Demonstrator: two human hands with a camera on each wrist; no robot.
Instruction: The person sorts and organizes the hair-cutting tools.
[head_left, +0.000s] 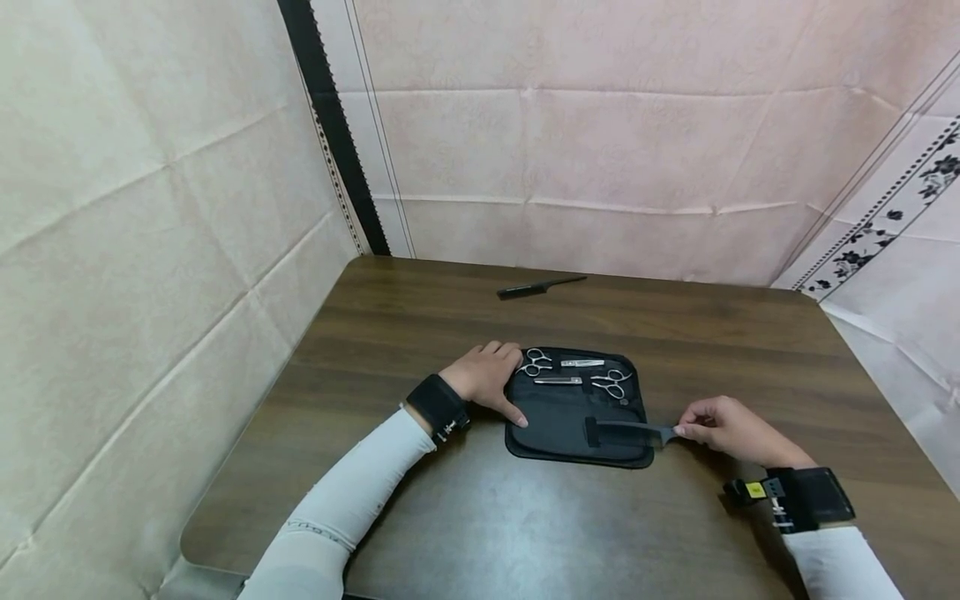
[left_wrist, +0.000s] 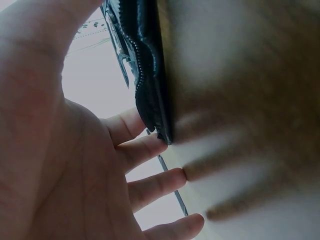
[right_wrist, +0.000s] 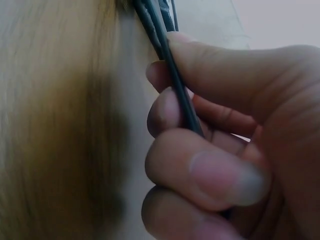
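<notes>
A black zip case [head_left: 555, 450] lies open-faced on the table. Two pairs of silver scissors, the upper pair [head_left: 534, 367] and the lower pair [head_left: 611, 385], sit in its upper half. My left hand [head_left: 489, 375] rests at the case's left edge, thumb over its surface; in the left wrist view the fingers are extended, two of them against the zipped edge [left_wrist: 140, 70]. Between thumb and fingers my right hand [head_left: 723, 429] pinches the right end of a dark comb [head_left: 633, 426]. The comb's left end is at a small black strap on the case.
A black tail comb [head_left: 528, 290] lies near the table's far edge. The brown wooden table [head_left: 420, 292] meets cloth-covered walls [head_left: 600, 150] at the back and left. Black bands with cameras sit on both wrists.
</notes>
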